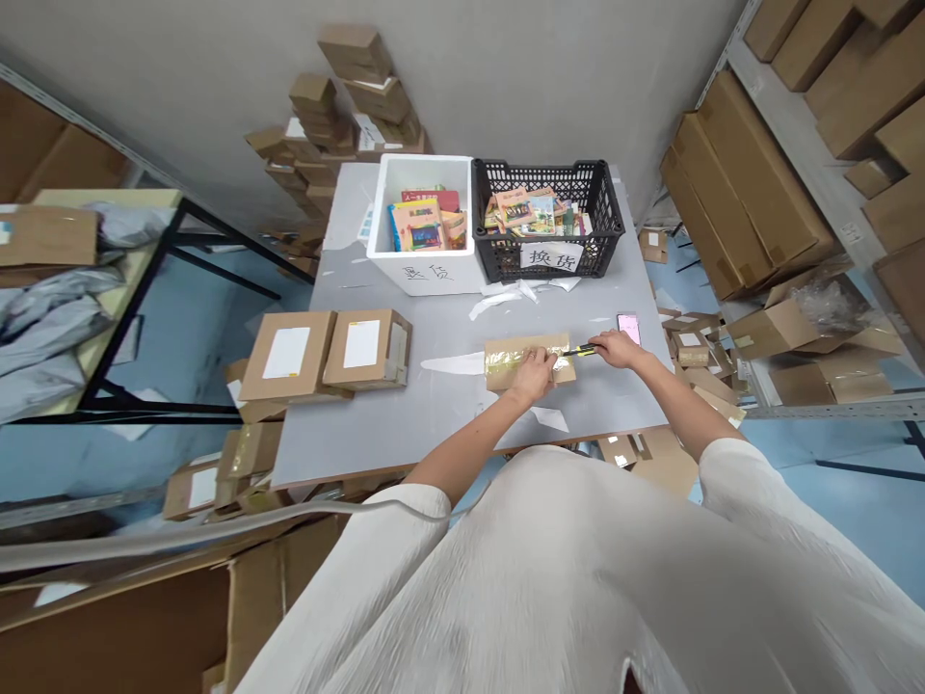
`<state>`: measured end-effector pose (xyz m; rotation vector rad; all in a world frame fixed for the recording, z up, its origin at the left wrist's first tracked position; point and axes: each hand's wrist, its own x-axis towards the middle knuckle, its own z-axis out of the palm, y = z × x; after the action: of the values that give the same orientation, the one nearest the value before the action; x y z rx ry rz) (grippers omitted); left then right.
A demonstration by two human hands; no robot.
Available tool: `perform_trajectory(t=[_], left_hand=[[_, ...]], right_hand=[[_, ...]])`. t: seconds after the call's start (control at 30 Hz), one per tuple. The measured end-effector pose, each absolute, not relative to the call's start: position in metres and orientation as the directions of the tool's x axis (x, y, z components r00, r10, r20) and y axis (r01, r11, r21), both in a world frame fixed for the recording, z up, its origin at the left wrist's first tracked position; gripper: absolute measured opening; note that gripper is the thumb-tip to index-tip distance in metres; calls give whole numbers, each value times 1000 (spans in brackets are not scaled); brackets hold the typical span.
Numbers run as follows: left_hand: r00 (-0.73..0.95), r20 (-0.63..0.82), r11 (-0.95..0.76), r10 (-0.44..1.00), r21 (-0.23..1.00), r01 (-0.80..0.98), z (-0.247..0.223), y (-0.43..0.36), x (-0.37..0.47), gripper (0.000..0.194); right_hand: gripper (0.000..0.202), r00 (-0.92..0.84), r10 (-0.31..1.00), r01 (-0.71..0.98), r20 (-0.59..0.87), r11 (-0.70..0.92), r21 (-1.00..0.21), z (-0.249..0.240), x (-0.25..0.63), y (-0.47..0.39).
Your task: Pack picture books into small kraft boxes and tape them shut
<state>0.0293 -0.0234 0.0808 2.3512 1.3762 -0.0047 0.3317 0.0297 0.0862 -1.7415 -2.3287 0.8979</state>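
A small flat cardboard box (498,371) with shiny clear tape across its top lies on the grey table (361,429). My left hand (533,374) holds it down from above, fingers bent over the taped top near its right half. From the right, my right hand (616,349) is closed around a yellow-and-black utility knife (582,349). The knife points left, with its tip at the box's right part, close to my left fingers. Whether the blade touches the cardboard is too small to tell. Just beyond my right hand lies a phone (628,326) with a lit pink screen.
A white foam box (426,275) and a black plastic crate (607,241), both holding books, stand at the table's back. Two labelled cartons (289,357) sit at the left. Torn paper (498,301) lies before the crate. Shelves with cartons (744,193) flank the right side.
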Motion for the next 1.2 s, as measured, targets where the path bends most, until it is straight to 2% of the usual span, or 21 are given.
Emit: perform_trajectory(t=[0.13, 0.3, 0.5, 0.7, 0.9, 1.1, 1.2], left_hand=[[505, -206, -417, 838, 356, 837, 82, -23, 29, 63], [511, -207, -419, 834, 365, 832, 84, -24, 29, 60], [533, -203, -444, 821, 359, 821, 84, -26, 28, 60], [538, -190, -462, 821, 332, 823, 80, -30, 29, 63], [568, -162, -506, 807, 305, 807, 79, -30, 28, 69], [561, -176, -513, 809, 257, 819, 76, -29, 29, 65], [559, -185, -506, 808, 268, 820, 75, -29, 30, 68]], right_hand=[[22, -349, 830, 806, -436, 27, -592, 86, 339, 24], [25, -369, 815, 717, -448, -57, -695, 85, 350, 7], [36, -293, 737, 726, -609, -242, -643, 87, 355, -6], [37, -337, 732, 711, -592, -214, -670, 88, 358, -13], [34, -352, 838, 684, -417, -74, -726, 86, 335, -18], [37, -347, 764, 703, -544, -172, -690, 92, 342, -27], [36, -299, 766, 674, -568, -252, -694, 95, 353, -37]])
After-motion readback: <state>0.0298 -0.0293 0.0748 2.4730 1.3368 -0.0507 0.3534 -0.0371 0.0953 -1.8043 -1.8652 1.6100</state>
